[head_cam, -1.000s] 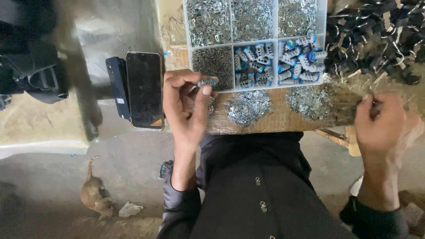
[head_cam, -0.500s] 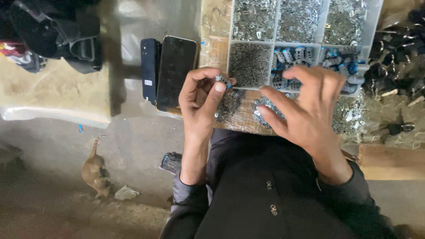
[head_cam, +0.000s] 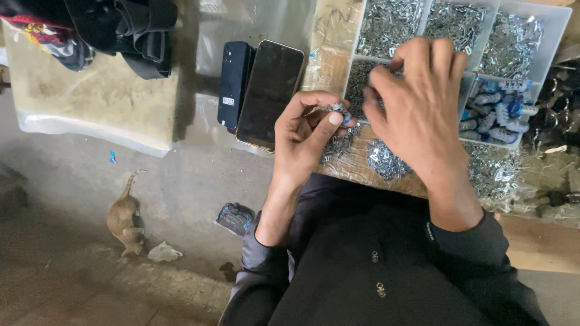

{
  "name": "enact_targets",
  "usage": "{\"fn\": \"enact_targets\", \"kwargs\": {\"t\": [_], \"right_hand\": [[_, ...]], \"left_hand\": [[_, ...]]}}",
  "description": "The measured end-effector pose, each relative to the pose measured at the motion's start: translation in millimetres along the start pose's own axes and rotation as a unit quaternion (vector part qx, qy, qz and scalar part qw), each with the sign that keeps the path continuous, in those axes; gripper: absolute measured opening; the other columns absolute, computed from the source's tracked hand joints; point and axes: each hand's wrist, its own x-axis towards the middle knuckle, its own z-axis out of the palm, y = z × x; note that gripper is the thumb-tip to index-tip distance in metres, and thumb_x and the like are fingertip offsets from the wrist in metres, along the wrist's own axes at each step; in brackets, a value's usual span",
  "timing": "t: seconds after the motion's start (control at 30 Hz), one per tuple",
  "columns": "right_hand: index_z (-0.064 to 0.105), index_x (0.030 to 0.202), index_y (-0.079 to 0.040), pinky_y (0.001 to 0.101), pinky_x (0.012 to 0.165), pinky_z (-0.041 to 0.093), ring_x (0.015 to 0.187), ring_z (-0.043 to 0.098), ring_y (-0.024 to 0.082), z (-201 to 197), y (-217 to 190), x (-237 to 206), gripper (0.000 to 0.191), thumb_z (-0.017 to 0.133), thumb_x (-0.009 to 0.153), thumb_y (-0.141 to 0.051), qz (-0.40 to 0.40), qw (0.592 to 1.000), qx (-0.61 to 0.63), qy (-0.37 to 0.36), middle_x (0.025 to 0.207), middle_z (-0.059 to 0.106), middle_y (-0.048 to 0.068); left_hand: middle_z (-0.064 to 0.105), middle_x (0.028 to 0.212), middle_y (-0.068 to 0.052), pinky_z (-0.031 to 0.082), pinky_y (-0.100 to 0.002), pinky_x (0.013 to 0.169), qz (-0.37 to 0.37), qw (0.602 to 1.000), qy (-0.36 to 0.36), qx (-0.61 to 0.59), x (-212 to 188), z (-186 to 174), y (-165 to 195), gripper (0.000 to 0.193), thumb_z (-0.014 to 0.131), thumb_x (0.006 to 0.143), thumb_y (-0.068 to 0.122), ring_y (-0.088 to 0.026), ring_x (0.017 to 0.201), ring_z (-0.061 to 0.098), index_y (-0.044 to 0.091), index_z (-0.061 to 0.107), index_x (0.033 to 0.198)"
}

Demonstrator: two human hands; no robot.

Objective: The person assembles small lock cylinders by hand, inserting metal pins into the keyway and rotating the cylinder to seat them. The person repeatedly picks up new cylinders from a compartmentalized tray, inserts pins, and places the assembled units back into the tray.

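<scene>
My left hand pinches a small silver and blue metal part between thumb and fingertips, just in front of a clear compartment box. My right hand hovers palm down over the box's middle compartments, fingers curled towards the held part; whether it holds anything is hidden. The box's cells hold several small silver metal pieces and blue-and-silver parts. Loose silver pieces lie in small piles on the wooden board under my hands.
Two dark phones lie left of the box on a plastic-covered surface. Dark cloth and straps sit at top left. A small animal and scraps lie on the concrete floor below. More metal hardware is piled at right.
My right hand has come in from the far right to the box's middle, beside my left hand. The left hand keeps its pinch on the small part. The view has shifted left.
</scene>
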Motion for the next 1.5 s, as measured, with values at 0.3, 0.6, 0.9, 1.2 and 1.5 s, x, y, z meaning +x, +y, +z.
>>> {"fn": "enact_targets", "kwargs": {"t": [0.3, 0.6, 0.9, 1.2, 1.5], "right_hand": [[0.054, 0.104, -0.001, 0.0424, 0.095, 0.037, 0.104, 0.046, 0.029, -13, -6, -1, 0.011, 0.063, 0.107, -0.006, 0.055, 0.963, 0.261, 0.032, 0.107, 0.053, 0.012], [0.061, 0.107, -0.004, 0.0386, 0.093, 0.042, 0.103, 0.053, 0.028, -23, -16, -10, 0.006, 0.067, 0.108, -0.003, 0.053, 0.945, 0.320, 0.043, 0.107, 0.062, 0.010], [0.069, 0.102, -0.008, 0.0368, 0.088, 0.039, 0.096, 0.055, 0.020, -13, -1, -4, 0.008, 0.076, 0.103, -0.011, 0.012, 0.942, 0.335, 0.003, 0.096, 0.064, 0.002], [0.071, 0.094, -0.005, 0.0446, 0.092, 0.032, 0.096, 0.049, 0.029, 2, -8, 8, 0.024, 0.078, 0.099, -0.027, 0.012, 1.000, -0.012, 0.023, 0.090, 0.061, 0.010], [0.058, 0.088, -0.003, 0.0439, 0.097, 0.032, 0.088, 0.045, 0.025, -2, -2, -8, 0.035, 0.062, 0.118, -0.020, 0.076, 0.995, 0.069, -0.007, 0.087, 0.056, 0.009]], "left_hand": [[0.068, 0.125, -0.011, 0.061, -0.030, 0.091, -0.002, 1.000, -0.020, -0.010, 6, 3, 0, 0.024, 0.063, 0.106, -0.003, -0.018, 0.108, 0.071, -0.003, 0.059, 0.129], [0.071, 0.122, -0.012, 0.062, -0.028, 0.091, 0.029, 0.999, -0.015, 0.024, 8, 19, -5, 0.026, 0.066, 0.106, -0.003, -0.015, 0.104, 0.071, -0.005, 0.062, 0.131], [0.073, 0.117, -0.013, 0.060, -0.027, 0.095, 0.052, 0.994, -0.013, 0.091, 6, 14, 0, 0.022, 0.069, 0.105, -0.004, -0.013, 0.103, 0.071, -0.006, 0.066, 0.126], [0.071, 0.122, -0.013, 0.061, -0.030, 0.094, 0.022, 0.999, 0.030, 0.014, 5, 11, -3, 0.022, 0.064, 0.107, -0.002, -0.017, 0.106, 0.072, -0.005, 0.061, 0.128], [0.069, 0.124, -0.013, 0.062, -0.030, 0.090, -0.002, 1.000, 0.014, 0.006, 6, 16, 1, 0.024, 0.063, 0.106, -0.001, -0.020, 0.104, 0.073, -0.004, 0.058, 0.130]]}}
